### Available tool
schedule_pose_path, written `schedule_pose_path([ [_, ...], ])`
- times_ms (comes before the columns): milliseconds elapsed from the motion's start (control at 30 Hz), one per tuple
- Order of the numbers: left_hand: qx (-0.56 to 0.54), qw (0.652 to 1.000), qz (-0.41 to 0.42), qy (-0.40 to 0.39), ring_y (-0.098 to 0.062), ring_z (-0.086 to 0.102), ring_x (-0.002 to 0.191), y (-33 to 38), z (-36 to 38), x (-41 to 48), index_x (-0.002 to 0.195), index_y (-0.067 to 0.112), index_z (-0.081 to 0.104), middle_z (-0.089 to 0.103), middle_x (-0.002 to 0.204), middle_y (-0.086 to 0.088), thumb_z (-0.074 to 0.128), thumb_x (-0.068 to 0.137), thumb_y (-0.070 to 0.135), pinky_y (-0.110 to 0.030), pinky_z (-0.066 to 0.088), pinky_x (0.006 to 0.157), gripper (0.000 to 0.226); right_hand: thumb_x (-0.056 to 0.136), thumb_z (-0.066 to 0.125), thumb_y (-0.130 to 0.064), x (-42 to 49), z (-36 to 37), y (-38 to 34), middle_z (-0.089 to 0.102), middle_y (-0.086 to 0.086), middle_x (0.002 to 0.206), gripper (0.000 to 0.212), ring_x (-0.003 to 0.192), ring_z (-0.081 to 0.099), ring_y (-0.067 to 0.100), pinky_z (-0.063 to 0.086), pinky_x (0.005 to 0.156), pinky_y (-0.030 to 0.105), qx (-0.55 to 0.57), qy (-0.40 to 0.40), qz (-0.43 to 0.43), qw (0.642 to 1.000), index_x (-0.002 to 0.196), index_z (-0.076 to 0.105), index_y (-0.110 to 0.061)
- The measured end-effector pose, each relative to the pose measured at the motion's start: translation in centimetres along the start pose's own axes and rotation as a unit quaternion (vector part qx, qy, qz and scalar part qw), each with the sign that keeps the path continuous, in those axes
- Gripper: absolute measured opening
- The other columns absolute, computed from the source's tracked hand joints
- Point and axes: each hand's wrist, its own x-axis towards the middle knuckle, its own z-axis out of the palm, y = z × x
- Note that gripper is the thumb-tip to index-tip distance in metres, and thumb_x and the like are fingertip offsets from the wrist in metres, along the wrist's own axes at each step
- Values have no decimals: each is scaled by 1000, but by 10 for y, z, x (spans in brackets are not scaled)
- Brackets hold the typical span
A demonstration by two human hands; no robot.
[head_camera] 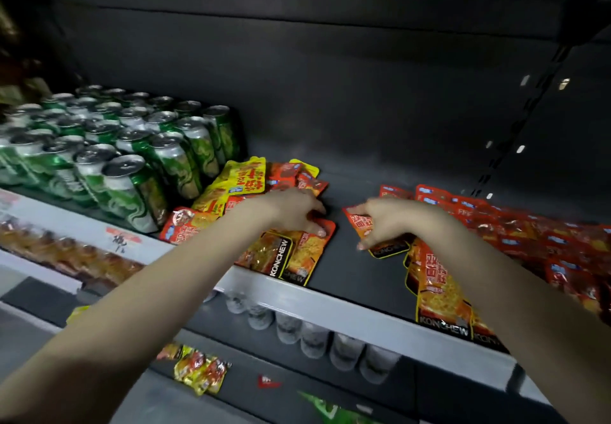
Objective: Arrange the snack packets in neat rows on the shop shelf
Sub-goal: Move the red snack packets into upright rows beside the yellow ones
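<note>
- The snack packets are on the dark grey shop shelf (357,278), in two messy lots with a bare gap between them. One is a mixed pile of yellow and orange foil packets (244,182) just beside the green drink cans (139,162). The other is a big heap of small red foil packets (529,235) on the right.
- The left hand (292,210) lies on top of the mixed pile. Its fingers are bent, and its thumb sits on the red top edge of a flat orange packet marked KONCHEW (304,251). I cannot tell if it grips that packet or only presses it.
- The right hand (390,222) pinches one small red packet (357,222) between its first finger and its thumb, at the right side of the gap.
- I think the step now is to lay single packets flat in the gap to start a row.
- To do it well, take one packet at a time. Turn it picture side up, with the words pointing the same way as the others. Line its bottom edge up with the pale front lip of the shelf (330,308).
- Put each packet touching the one beside it, not on top of it.
- Foil looks slippery, so press each packet flat before you let go.
- The long orange packets (436,291) near the right arm reach onto the lip and could slide off. Push them back.
- Keep the left arm away from the cans so none tip.
</note>
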Motion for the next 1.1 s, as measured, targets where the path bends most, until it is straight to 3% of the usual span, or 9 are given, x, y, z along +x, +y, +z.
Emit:
schedule_pose_path([
  [167,-61,996,0,65,-20,53,109,-9,5,7,95,31,58,60,106,7,62,85,36,-39,41,95,12,69,76,-47,-8,-13,12,2,1,159,109,145,14,24,22,116,34,-71,-125,-19,989,148,1,-39],
  [300,-149,987,12,54,-11,53,93,-14,3,5,98,21,63,57,90,10,61,88,23,-25,37,80,10,68,79,-40,-9,-6,16,-11,-2,158,115,146,10,22,22,117,34,-75,-138,-28,987,146,-5,-41],
  [400,-211,976,33,49,-10,55,90,-15,0,8,93,17,63,60,91,5,62,88,16,-22,39,79,5,71,74,-39,-10,3,18,2,-1,159,101,144,17,21,26,115,31,-18,-75,-34,996,147,7,-40],
  [533,-261,963,60,44,-11,58,82,-14,-13,15,82,21,60,63,85,0,63,87,13,-26,44,79,10,77,58,-34,-19,18,7,49,5,137,68,121,50,24,47,93,32,-53,86,-85,991,141,35,-35],
  [600,-281,956,68,45,-5,57,73,-10,-22,18,79,27,59,63,77,6,63,87,15,-25,44,76,15,83,51,-26,-26,23,-1,55,-1,133,53,115,55,23,50,86,34,-49,166,-102,980,135,45,-34],
  [700,-312,946,79,48,6,54,59,0,-40,18,80,25,60,63,68,12,63,88,19,-13,43,62,10,88,45,-14,-32,25,1,56,0,133,47,115,57,23,49,91,36,70,270,-83,957,132,51,-26],
  [767,-330,937,97,66,2,57,65,7,-50,20,83,21,61,65,73,8,62,88,19,-16,45,65,6,89,45,-11,-35,20,10,55,3,135,47,117,56,24,47,96,36,126,316,-46,939,134,49,-24],
  [933,-367,922,107,66,-1,57,63,36,-59,37,86,15,59,61,71,7,55,92,9,-18,48,53,9,90,44,-12,-45,11,40,51,4,138,50,118,55,27,49,94,38,80,324,76,940,137,43,-26],
  [1100,-375,922,96,14,-9,61,72,66,-37,66,96,11,58,61,81,0,50,91,-1,-20,55,57,16,91,44,-13,-42,22,52,64,13,114,40,102,62,34,54,79,40,36,263,153,952,131,47,-19],
])
